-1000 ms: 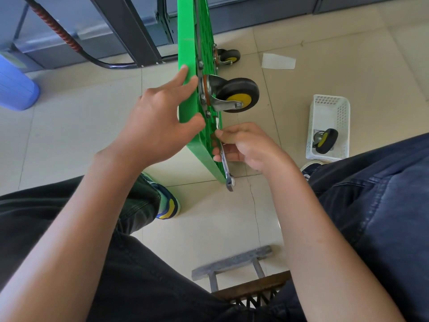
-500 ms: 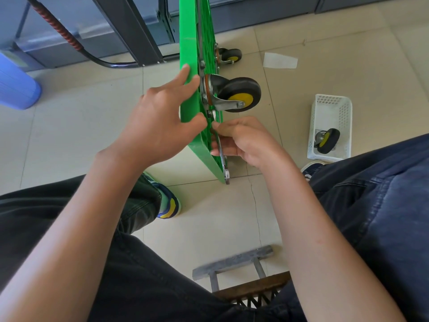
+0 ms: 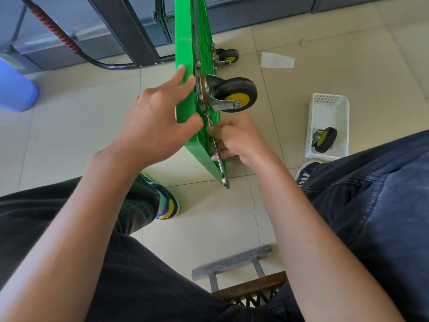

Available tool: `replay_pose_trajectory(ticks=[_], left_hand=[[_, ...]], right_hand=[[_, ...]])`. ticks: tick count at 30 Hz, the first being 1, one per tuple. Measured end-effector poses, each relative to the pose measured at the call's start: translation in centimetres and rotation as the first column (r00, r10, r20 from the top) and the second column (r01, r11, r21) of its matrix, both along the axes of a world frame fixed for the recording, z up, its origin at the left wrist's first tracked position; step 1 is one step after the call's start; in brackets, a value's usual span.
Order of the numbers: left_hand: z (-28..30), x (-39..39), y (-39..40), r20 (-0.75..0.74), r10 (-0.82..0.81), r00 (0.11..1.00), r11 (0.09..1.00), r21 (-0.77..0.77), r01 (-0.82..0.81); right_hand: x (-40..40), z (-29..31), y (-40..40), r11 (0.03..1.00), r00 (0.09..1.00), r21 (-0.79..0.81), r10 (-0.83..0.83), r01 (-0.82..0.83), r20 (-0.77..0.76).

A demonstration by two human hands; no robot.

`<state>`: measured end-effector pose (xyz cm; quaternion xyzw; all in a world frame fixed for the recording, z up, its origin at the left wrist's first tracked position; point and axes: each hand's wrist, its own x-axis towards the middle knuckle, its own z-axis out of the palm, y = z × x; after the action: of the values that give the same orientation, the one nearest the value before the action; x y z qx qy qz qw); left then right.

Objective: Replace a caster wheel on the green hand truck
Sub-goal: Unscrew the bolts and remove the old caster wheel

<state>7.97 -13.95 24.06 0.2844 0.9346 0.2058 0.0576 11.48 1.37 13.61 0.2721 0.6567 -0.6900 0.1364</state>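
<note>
The green hand truck (image 3: 183, 54) stands on its edge on the floor. A black caster wheel (image 3: 236, 94) with a yellow hub sticks out of its underside to the right. My left hand (image 3: 157, 119) holds the green edge, fingers on the far face and thumb on the near rim. My right hand (image 3: 239, 138) grips a metal wrench (image 3: 220, 163) just below the caster's plate; its upper end sits at a bolt there, and its lower end pokes out under the platform's corner. A second caster (image 3: 228, 56) shows further back.
A white basket (image 3: 329, 105) on the right holds a loose caster wheel (image 3: 325, 139). A scrap of paper (image 3: 277, 60) lies behind. A blue container (image 3: 16, 89) stands far left, a black frame and hose at the back. My knees and a stool (image 3: 234, 263) are in front.
My right hand has moved the wrench up along the platform and then slightly down again. My left hand keeps its hold on the green edge.
</note>
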Motion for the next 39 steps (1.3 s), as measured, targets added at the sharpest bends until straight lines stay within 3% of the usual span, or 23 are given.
replay_pose_trajectory(ticks=[11,16,22,24,29,34,39], left_hand=[[-0.1,0.0,-0.1,0.004,0.01,1.0,1.0,0.002,-0.01],[-0.4,-0.2,-0.1,-0.006,0.009,1.0,1.0,-0.003,-0.009],[-0.2,-0.2,-0.1,-0.012,0.001,1.0,1.0,-0.014,-0.001],[-0.2,-0.2,-0.1,-0.012,0.006,1.0,1.0,-0.013,-0.007],[-0.2,-0.1,-0.1,-0.019,0.0,1.0,1.0,-0.017,0.0],[-0.2,-0.2,-0.1,-0.016,-0.011,1.0,1.0,-0.023,0.011],[-0.2,-0.2,-0.2,-0.014,-0.02,1.0,1.0,-0.007,0.02]], right_hand=[[-0.2,-4.0,-0.7,0.936,0.962,0.35,0.065,0.033,-0.265],[-0.6,-5.2,0.2,0.805,0.885,0.588,0.215,0.079,-0.414],[-0.2,-5.9,0.0,0.755,0.867,0.645,0.234,0.123,-0.439],[0.3,-5.4,-0.1,0.79,0.894,0.608,0.217,0.075,-0.392],[1.0,-3.5,0.1,0.941,0.963,0.337,0.109,-0.02,-0.247],[1.2,-2.1,0.9,0.997,0.997,0.065,0.037,-0.032,-0.073],[1.0,-0.9,0.7,0.977,0.998,-0.204,-0.068,0.066,-0.003]])
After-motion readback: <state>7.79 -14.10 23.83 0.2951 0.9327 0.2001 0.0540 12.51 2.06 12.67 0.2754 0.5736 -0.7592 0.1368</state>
